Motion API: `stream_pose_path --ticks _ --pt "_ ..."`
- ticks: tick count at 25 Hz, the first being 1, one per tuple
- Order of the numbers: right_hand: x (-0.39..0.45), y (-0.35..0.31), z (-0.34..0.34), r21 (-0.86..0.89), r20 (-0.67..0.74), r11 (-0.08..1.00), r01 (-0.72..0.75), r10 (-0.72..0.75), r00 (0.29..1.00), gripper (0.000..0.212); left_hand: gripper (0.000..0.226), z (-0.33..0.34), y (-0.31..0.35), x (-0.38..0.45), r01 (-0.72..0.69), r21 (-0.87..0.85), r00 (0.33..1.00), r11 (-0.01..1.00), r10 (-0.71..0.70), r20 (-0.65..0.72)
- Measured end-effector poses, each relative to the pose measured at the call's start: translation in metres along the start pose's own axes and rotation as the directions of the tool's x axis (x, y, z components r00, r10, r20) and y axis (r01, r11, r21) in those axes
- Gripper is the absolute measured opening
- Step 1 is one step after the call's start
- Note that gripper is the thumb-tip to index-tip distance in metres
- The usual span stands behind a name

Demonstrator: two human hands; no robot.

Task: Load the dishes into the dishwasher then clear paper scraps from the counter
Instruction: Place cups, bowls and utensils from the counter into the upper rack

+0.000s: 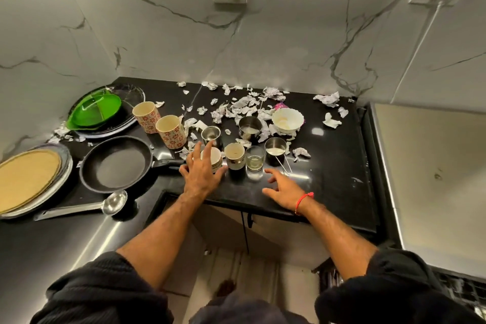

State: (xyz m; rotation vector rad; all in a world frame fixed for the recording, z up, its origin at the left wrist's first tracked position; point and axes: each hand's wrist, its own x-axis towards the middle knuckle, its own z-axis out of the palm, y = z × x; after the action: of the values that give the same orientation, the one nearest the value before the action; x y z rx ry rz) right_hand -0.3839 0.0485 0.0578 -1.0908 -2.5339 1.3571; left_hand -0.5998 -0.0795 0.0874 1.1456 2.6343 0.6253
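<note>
pan: sitting lower left, not yet loaded
left hand: we're reaching, fingers spread over white cup, centre frame; no grip yet
right hand: hovering spread, holding nothing
paper scraps: lying upper centre
step: dish loading
next: we're needing fingers curled round the cup

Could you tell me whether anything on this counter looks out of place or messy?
Yes: crumpled paper scraps litter the back of the black counter, lying among the steel cups and around the white bowl. More lie by the green plate. Nothing looks tipped or broken.
</note>
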Motion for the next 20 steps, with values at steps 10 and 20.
stream_pose_path --ticks 10,20 --pt "0.081 -0.068 0.025 -0.396 -0.359 0.911 0.118 -0.272 0.893 0.065 0.078 0.017 -0.049 0.057 -0.215 0.040 0.976 0.976 0.213 0.040" --pt "0.049 -0.081 0.035 -0.039 -0.386 0.913 0.406 -0.389 0.837 0.079 0.080 -0.017 -0.023 0.049 -0.440 -0.486 0.897 0.755 0.399 -0.193"
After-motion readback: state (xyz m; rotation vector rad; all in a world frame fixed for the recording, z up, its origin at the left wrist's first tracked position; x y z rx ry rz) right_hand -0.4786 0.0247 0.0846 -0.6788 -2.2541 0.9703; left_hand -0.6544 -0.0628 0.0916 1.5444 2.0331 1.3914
